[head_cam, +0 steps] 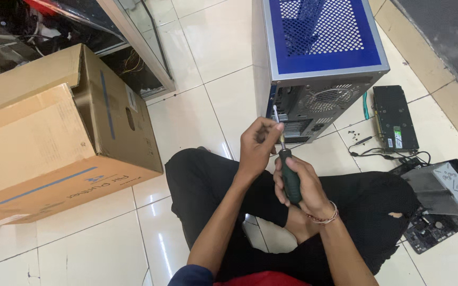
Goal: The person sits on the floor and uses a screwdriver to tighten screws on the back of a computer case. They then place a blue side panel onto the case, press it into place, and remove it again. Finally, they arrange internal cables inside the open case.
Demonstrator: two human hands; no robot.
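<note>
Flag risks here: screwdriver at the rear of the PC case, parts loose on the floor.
1. The left hand pinches the shaft near the tip while the right hand grips the screwdriver; a slip could jab the fingers or scratch the computer case.
2. Small screws lie loose on the tile and could scatter or get lost.
3. The graphics card and motherboard lie bare on the floor beside the knee, easy to knock or step on.

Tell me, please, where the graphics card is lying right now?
In the head view the graphics card lies flat on the floor tiles at the right, just beside the blue computer case, above the loose cables.
</note>
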